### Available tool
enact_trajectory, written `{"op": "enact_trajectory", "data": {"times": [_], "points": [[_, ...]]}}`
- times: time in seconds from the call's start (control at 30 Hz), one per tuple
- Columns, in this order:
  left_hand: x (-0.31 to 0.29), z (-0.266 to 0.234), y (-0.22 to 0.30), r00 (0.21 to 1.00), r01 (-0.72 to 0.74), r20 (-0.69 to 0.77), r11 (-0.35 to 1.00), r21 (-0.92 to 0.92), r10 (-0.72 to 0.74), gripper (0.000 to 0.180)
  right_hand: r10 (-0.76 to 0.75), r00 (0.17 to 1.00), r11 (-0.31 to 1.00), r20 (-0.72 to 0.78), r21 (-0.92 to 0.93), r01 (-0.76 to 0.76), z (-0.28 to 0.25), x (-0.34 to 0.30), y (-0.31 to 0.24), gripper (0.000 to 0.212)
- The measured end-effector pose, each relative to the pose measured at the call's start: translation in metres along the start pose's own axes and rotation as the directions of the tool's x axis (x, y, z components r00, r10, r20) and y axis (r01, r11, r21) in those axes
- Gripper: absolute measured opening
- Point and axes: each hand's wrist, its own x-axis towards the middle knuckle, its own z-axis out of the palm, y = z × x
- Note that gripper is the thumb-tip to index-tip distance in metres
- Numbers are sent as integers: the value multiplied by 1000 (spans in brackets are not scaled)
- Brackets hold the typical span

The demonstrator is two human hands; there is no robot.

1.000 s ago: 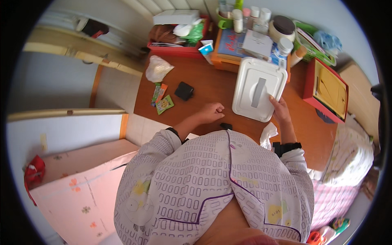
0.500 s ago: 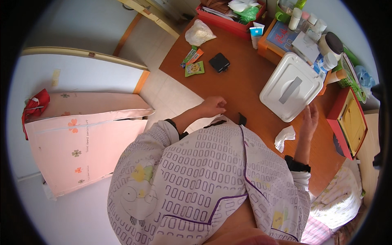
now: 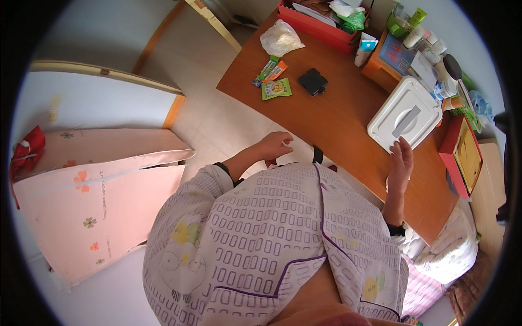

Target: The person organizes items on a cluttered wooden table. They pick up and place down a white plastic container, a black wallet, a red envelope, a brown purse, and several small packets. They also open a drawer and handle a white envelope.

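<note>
My right hand (image 3: 401, 157) is held over the desk, fingers extended and apart, at the near corner of a white lidded box (image 3: 380, 127) with a grey strip handle (image 3: 406, 120). Whether the fingertips touch the lid, I cannot tell. A sliver of crumpled white tissue (image 3: 387, 182) shows beside this hand, mostly hidden behind it. Off the desk's near edge hangs my left hand (image 3: 276, 145), with loosely bent fingers, a gap at the thumb and nothing visible in it. Past it on the desk lie a small black case (image 3: 313, 82) and a green snack packet (image 3: 277, 89).
On the wooden desk (image 3: 348, 114) are a whitish plastic bag (image 3: 281, 38), a red box of papers (image 3: 321, 27), a tube (image 3: 366, 50) and several bottles (image 3: 418, 38). An open red box (image 3: 461, 156) stands at right. A pink clover-patterned cover (image 3: 92, 201) stands left.
The view has shifted, so the desk things appear farther right. My right hand has moved left relative to the desk, over the tissue and nearer the box's corner. My left hand stays about the same.
</note>
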Motion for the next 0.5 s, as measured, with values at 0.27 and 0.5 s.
{"op": "enact_trajectory", "data": {"times": [0.27, 0.5], "points": [[-56, -63, -140, 988, 49, -140, 991, -121, -66, 40, -18, 945, 962, 325, -251, 104, 181, -44, 23, 25], [-90, -95, -214, 981, 10, -191, 986, -169, -43, 37, 79, 868, 923, 490, -364, 122, 279, -74, 20, 23]]}}
